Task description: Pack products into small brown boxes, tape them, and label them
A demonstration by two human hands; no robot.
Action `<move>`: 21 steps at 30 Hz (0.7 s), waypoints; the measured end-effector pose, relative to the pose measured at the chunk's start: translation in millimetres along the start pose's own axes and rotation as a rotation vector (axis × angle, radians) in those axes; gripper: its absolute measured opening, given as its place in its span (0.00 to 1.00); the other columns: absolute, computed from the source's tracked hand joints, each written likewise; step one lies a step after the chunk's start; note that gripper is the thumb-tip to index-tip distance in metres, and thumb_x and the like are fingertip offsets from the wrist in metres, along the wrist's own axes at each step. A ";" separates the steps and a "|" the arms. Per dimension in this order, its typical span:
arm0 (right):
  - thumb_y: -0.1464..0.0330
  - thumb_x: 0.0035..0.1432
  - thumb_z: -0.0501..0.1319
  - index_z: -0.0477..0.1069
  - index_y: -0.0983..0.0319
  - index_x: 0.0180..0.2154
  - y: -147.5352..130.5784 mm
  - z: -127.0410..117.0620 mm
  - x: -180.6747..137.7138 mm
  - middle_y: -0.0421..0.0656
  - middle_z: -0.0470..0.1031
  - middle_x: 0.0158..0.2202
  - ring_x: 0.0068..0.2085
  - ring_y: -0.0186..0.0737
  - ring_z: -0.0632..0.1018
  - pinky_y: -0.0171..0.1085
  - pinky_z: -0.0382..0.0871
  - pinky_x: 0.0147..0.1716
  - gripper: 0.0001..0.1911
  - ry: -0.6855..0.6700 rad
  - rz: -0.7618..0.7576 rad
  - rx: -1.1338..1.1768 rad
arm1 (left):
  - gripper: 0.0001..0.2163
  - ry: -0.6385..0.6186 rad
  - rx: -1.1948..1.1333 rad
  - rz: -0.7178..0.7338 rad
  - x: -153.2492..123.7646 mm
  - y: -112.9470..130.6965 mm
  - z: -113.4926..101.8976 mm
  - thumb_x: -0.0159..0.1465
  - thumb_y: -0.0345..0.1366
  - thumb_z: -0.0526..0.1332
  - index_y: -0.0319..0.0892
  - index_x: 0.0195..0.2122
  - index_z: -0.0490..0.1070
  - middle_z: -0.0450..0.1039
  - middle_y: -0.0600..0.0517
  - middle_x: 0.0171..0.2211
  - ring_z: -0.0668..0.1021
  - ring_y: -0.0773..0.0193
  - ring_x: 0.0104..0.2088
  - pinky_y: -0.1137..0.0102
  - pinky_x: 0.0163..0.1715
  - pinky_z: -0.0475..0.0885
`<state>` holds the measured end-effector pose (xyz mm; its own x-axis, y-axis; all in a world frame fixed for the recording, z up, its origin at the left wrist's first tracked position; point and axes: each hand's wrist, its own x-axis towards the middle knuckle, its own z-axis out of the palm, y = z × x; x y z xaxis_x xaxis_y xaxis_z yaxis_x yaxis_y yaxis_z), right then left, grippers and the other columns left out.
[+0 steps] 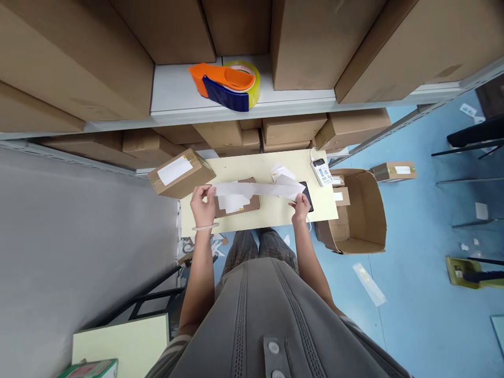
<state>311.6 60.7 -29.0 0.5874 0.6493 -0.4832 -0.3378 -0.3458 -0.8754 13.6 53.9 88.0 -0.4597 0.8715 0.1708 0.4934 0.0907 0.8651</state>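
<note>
Label strip (255, 189) is stretching across mid-frame above a small box (236, 202) on the pale table (275, 215), the left hand (202, 205) pinching one end, the right hand (301, 202) pinching the other, seemingly readying to press it squarely onto the box.

A pale yellow table (260, 164) stands against a grey metal shelf unit (173, 107) packed with brown cardboard boxes (71, 58), both on the upper board and in the row below (291, 128). On the bare stretch of the shelf lies an orange and blue tape dispenser (226, 84). The floor (417, 294) is light blue and littered with paper scraps (one long strip (369, 284) lies near the table's corner). An open carton (360, 212) sits on the floor beside the table. A plain grey wall (71, 252) fills the left side. Black furniture legs (468, 142) show at far right. Light is even and soft.
</note>
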 end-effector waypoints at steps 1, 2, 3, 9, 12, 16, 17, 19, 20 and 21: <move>0.56 0.50 0.63 0.71 0.62 0.33 0.4 2.3 0.9 0.37 0.69 0.28 0.28 0.30 0.71 0.29 0.73 0.22 0.16 -0.003 0.000 0.009 | 0.09 0.026 0.024 0.001 0.9 1.2 -8.2 0.62 0.42 0.59 0.42 0.31 0.70 0.69 0.53 0.30 0.73 0.66 0.33 0.71 0.38 0.69; 0.57 0.50 0.63 0.70 0.62 0.33 1.1 4.7 1.7 0.37 0.69 0.28 0.28 0.29 0.71 0.28 0.73 0.22 0.15 -0.005 0.001 0.014 | 0.09 0.047 0.046 0.000 1.8 1.8 -16.4 0.63 0.42 0.59 0.42 0.31 0.70 0.69 0.53 0.30 0.73 0.66 0.34 0.71 0.38 0.69; 0.58 0.51 0.63 0.70 0.62 0.32 2.0 7.1 2.5 0.37 0.69 0.28 0.28 0.29 0.71 0.28 0.72 0.22 0.14 -0.007 0.001 0.015 | 0.10 0.070 0.063 -0.001 2.6 1.6 -24.4 0.63 0.43 0.59 0.42 0.31 0.70 0.69 0.53 0.30 0.73 0.65 0.34 0.71 0.38 0.68; 0.62 0.56 0.57 0.68 0.59 0.36 10.0 22.3 10.7 0.37 0.71 0.32 0.31 0.30 0.74 0.28 0.75 0.26 0.09 0.061 0.110 -0.003 | 0.12 0.172 0.054 -0.035 5.1 -8.6 -65.9 0.60 0.46 0.61 0.42 0.33 0.69 0.68 0.54 0.30 0.71 0.67 0.31 0.72 0.36 0.68; 0.62 0.57 0.58 0.65 0.58 0.35 12.4 31.1 13.6 0.37 0.72 0.32 0.33 0.32 0.76 0.29 0.76 0.28 0.07 0.048 0.165 -0.019 | 0.13 0.160 0.004 -0.062 3.1 -13.4 -78.4 0.60 0.48 0.61 0.42 0.34 0.70 0.69 0.54 0.31 0.72 0.67 0.31 0.72 0.35 0.68; 0.66 0.58 0.57 0.64 0.59 0.34 13.2 42.4 8.4 0.36 0.72 0.30 0.33 0.32 0.79 0.30 0.76 0.29 0.04 -0.031 0.209 -0.020 | 0.14 0.133 -0.078 -0.109 0.2 -17.3 -86.9 0.59 0.49 0.62 0.43 0.34 0.70 0.70 0.54 0.30 0.71 0.67 0.30 0.72 0.35 0.68; 0.66 0.58 0.57 0.63 0.59 0.33 13.2 44.6 5.7 0.36 0.72 0.29 0.32 0.32 0.79 0.30 0.76 0.29 0.03 -0.051 0.223 -0.021 | 0.14 0.128 -0.095 -0.118 0.2 -18.2 -88.6 0.59 0.50 0.62 0.43 0.34 0.70 0.70 0.54 0.30 0.71 0.67 0.29 0.72 0.34 0.68; 0.68 0.59 0.57 0.63 0.59 0.31 13.0 47.6 -0.6 0.37 0.72 0.27 0.32 0.33 0.80 0.31 0.77 0.30 0.04 -0.092 0.248 -0.030 | 0.15 0.120 -0.124 -0.129 1.7 -19.6 -92.6 0.58 0.50 0.62 0.43 0.34 0.70 0.70 0.54 0.29 0.71 0.68 0.28 0.73 0.34 0.68; 0.68 0.59 0.57 0.63 0.60 0.30 12.6 48.5 -4.0 0.37 0.73 0.27 0.32 0.33 0.80 0.31 0.77 0.30 0.05 -0.112 0.260 -0.037 | 0.15 0.115 -0.138 -0.131 2.9 -20.1 -95.1 0.58 0.50 0.63 0.43 0.33 0.70 0.70 0.54 0.29 0.71 0.67 0.28 0.73 0.33 0.68; 0.68 0.59 0.57 0.64 0.60 0.30 12.1 49.0 -7.7 0.38 0.73 0.27 0.32 0.34 0.81 0.32 0.77 0.30 0.05 -0.134 0.270 -0.046 | 0.15 0.112 -0.150 -0.132 4.3 -20.3 -98.0 0.57 0.50 0.63 0.43 0.33 0.70 0.70 0.54 0.29 0.71 0.67 0.29 0.73 0.34 0.68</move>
<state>266.9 84.7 -35.1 0.3775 0.6123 -0.6947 -0.4330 -0.5464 -0.7169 -70.8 8.6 117.3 -0.5959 0.7974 0.0955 0.3121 0.1204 0.9424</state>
